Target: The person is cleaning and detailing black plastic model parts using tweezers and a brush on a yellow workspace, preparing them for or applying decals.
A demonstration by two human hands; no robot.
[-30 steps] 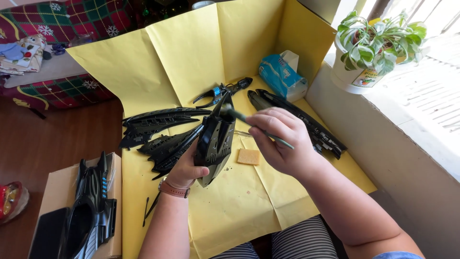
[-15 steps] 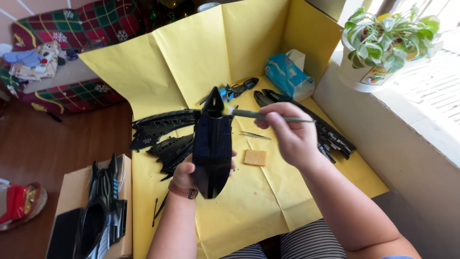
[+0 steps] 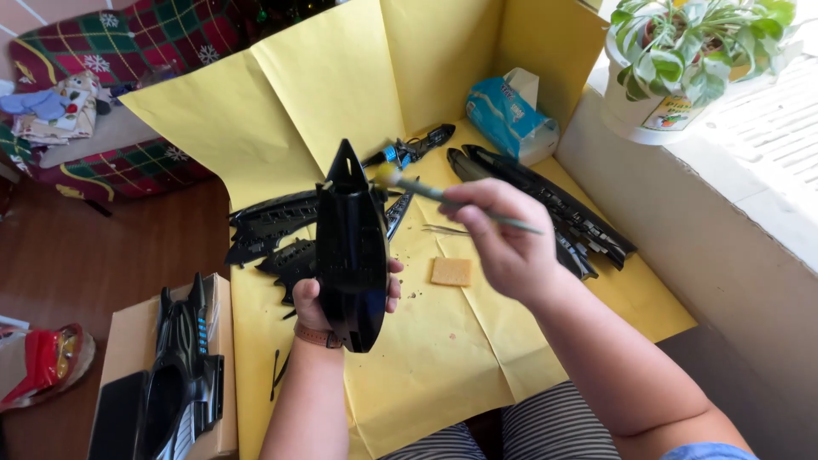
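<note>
Motion-blurred brush (image 3: pixel 460 200); plant (image 3: pixel 690 43) cropped.

— Where's the camera?

— On my head, looking steeply down and forward, close over my left hand (image 3: pixel 345 294) and right hand (image 3: pixel 503 243).

— Any second view?

— Just this one; the yellow paper (image 3: pixel 443 358) probably fills mid-frame.

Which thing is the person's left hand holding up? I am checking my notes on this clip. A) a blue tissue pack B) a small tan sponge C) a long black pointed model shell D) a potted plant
C: the left hand grips the black model shell upright from behind, pointed end up, while the right hand holds a thin brush whose tip is at the shell's upper part.
</note>
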